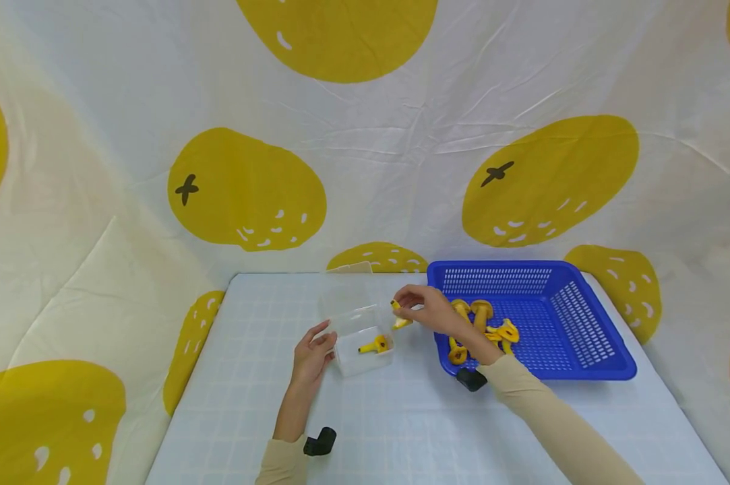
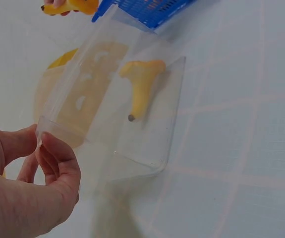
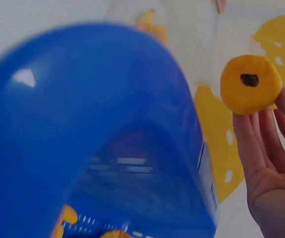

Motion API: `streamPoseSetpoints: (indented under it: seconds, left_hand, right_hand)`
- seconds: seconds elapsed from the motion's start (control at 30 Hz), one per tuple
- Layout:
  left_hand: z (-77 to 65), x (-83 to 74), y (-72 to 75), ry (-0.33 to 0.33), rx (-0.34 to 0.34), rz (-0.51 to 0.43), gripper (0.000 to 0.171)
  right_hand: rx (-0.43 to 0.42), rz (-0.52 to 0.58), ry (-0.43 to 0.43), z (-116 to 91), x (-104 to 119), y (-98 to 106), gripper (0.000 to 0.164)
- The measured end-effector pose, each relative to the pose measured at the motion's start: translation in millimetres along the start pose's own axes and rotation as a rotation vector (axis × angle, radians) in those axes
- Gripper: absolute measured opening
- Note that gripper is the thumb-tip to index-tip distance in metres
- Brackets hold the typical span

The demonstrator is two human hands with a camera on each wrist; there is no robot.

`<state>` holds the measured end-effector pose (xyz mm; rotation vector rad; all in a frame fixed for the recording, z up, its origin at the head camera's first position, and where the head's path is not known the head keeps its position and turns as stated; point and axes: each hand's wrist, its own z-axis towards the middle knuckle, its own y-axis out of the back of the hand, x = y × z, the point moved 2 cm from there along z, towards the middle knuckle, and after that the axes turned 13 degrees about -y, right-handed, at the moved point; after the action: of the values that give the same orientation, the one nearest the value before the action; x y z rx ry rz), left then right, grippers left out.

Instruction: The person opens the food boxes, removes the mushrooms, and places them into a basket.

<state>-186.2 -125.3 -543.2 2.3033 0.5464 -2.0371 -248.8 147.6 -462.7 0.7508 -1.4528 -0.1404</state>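
A clear plastic box (image 1: 354, 365) stands on the table, its near-left rim pinched between thumb and fingers of my left hand (image 1: 311, 357). Inside it lies one yellow mushroom (image 2: 141, 89) with a flared cap and a dark stem tip. To the right of the box and above it, my right hand (image 1: 424, 304) holds another yellow mushroom (image 3: 250, 85) in its fingertips; a black spot marks the end facing the right wrist camera. The blue basket (image 1: 627, 367) is just right of that hand, and several yellow-brown mushrooms (image 1: 481, 310) lie in its left part, partly covered by the forearm.
A clear lid (image 1: 351, 268) stands raised at the back of the box. The table (image 1: 231, 404) wears a pale checked cover. Behind it hangs a white cloth (image 1: 377, 195) printed with large yellow fruit. The basket's slotted walls rise beside the right forearm.
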Motion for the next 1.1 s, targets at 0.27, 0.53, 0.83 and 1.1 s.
streamPoseSetpoints:
  seconds: [0.27,0.53,0.83,1.1]
  left_hand:
    - [1.9,0.7,0.7,0.000,-0.002,0.012,0.047]
    - [1.8,2.1,-0.2,-0.012,0.002,-0.003,0.047]
    - [-1.1,-1.0,0.8,-0.028,0.017,-0.014,0.048]
    - [0.3,-1.0,0.7,-0.023,0.013,-0.006,0.048]
  right_hand:
    - [-0.055,0.103,-0.129,-10.7,-17.3,27.9,0.030]
    - [-0.083,0.143,-0.205,-20.4,-33.1,58.7,0.033]
    - [-0.119,0.161,-0.292,-32.0,-52.6,92.0,0.048]
    - [-0.141,0.161,-0.326,-35.5,-71.4,112.4,0.051]
